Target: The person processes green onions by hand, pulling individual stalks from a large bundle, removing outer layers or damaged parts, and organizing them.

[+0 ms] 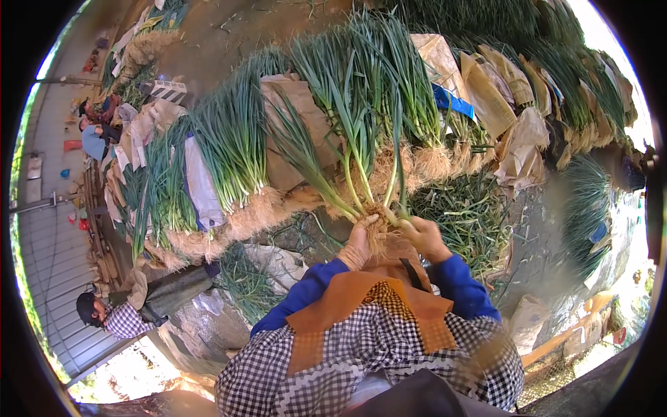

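My left hand [358, 244] is closed round the root end of a few green onions [353, 186] in front of my chest. Their long green leaves fan away from me, and pale stringy roots [377, 243] hang between my hands. Close beside it, my right hand [422, 236] has its fingers bent at the base of a green onion stalk [393, 182], touching the same cluster. The exact grip of its fingertips is partly hidden. Just beyond stands a large bundle of green onions [361, 90], roots toward me.
Rows of green onion bundles [226, 146] run left and right, with brown paper sacks [295, 115] between them. A heap of loose leaves [462, 215] lies at my right, another leaf pile [246, 281] at my left. Another person [128, 309] is at the lower left.
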`<action>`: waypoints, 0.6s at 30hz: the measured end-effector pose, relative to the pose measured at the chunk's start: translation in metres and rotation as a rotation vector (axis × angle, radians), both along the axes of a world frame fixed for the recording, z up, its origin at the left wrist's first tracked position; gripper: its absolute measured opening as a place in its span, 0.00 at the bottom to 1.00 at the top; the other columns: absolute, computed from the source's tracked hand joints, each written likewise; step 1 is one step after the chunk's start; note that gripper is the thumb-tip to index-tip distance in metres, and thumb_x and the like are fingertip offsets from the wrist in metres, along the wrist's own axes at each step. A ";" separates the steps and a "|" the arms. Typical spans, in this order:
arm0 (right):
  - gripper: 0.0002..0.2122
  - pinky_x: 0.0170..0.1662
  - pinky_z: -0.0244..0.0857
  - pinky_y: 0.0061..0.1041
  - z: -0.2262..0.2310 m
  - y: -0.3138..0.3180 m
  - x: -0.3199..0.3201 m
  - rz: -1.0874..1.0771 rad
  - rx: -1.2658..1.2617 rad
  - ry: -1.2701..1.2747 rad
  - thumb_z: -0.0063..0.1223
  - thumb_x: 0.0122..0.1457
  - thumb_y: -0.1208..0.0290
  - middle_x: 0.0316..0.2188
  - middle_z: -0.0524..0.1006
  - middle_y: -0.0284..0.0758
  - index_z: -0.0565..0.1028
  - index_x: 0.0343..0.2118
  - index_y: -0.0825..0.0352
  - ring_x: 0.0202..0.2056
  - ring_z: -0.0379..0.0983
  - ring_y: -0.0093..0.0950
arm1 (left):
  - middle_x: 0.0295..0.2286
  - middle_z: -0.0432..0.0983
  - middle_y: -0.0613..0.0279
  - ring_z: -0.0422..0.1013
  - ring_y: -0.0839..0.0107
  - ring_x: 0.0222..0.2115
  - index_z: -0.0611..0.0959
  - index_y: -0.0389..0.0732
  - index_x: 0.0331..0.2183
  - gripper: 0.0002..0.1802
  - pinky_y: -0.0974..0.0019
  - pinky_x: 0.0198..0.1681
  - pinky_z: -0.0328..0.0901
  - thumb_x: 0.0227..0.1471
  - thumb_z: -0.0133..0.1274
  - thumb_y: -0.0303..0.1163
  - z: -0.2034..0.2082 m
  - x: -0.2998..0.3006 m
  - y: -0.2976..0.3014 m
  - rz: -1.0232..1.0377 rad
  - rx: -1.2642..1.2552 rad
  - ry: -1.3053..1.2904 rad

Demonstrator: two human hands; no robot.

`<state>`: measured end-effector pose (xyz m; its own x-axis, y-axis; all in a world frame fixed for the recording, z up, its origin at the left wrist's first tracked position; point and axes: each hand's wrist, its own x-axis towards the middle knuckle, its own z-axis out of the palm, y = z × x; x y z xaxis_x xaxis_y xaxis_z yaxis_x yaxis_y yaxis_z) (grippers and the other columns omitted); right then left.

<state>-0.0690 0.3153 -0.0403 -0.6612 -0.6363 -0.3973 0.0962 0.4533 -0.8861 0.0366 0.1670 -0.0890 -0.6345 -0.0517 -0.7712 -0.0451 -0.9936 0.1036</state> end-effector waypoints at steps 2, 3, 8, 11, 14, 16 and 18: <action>0.10 0.20 0.54 0.18 0.010 0.052 -0.008 -0.289 0.060 -0.207 0.48 0.56 0.67 0.15 0.65 0.21 0.72 0.23 0.68 0.19 0.59 0.15 | 0.24 0.68 0.57 0.65 0.71 0.21 0.72 0.34 0.34 0.09 0.75 0.16 0.60 0.49 0.46 0.28 -0.001 -0.002 -0.005 0.025 -0.009 0.017; 0.10 0.20 0.54 0.16 0.017 0.068 -0.020 -0.426 0.012 -0.287 0.47 0.56 0.67 0.15 0.65 0.21 0.71 0.23 0.67 0.18 0.57 0.14 | 0.24 0.68 0.57 0.65 0.71 0.21 0.72 0.34 0.34 0.09 0.75 0.16 0.60 0.49 0.46 0.28 -0.004 0.003 -0.009 0.043 -0.016 0.018; 0.15 0.39 0.64 0.34 -0.051 0.089 -0.043 0.157 0.827 0.524 0.48 0.52 0.59 0.37 0.73 0.41 0.71 0.38 0.64 0.38 0.71 0.39 | 0.24 0.68 0.56 0.65 0.72 0.19 0.72 0.35 0.32 0.09 0.76 0.16 0.61 0.49 0.49 0.31 0.006 0.009 -0.024 0.013 0.125 0.125; 0.22 0.45 0.60 0.31 -0.073 -0.002 -0.060 -0.032 0.111 0.487 0.47 0.53 0.59 0.45 0.69 0.39 0.63 0.51 0.61 0.41 0.69 0.34 | 0.22 0.71 0.60 0.67 0.72 0.18 0.75 0.37 0.32 0.10 0.73 0.17 0.64 0.49 0.49 0.32 0.052 -0.011 -0.023 -0.251 -0.130 0.039; 0.20 0.31 0.61 0.23 -0.058 -0.084 -0.065 -0.195 -0.146 -0.332 0.47 0.55 0.60 0.37 0.71 0.35 0.65 0.50 0.62 0.27 0.66 0.22 | 0.19 0.71 0.60 0.69 0.71 0.17 0.76 0.37 0.31 0.09 0.71 0.17 0.66 0.49 0.48 0.32 0.016 0.006 -0.026 -0.127 -0.141 0.128; 0.16 0.27 0.60 0.22 -0.066 -0.087 -0.056 -0.063 -0.103 -0.358 0.46 0.56 0.61 0.33 0.72 0.34 0.68 0.44 0.64 0.24 0.65 0.22 | 0.19 0.71 0.60 0.68 0.72 0.16 0.75 0.37 0.29 0.08 0.71 0.16 0.65 0.49 0.48 0.33 0.017 0.008 -0.018 -0.029 -0.076 0.135; 0.11 0.23 0.57 0.21 -0.078 -0.078 -0.036 -0.069 -0.158 -0.519 0.45 0.57 0.64 0.24 0.71 0.32 0.72 0.32 0.67 0.19 0.62 0.23 | 0.18 0.70 0.61 0.67 0.73 0.15 0.74 0.38 0.28 0.07 0.73 0.14 0.63 0.49 0.48 0.32 0.019 0.009 -0.021 0.027 -0.025 0.138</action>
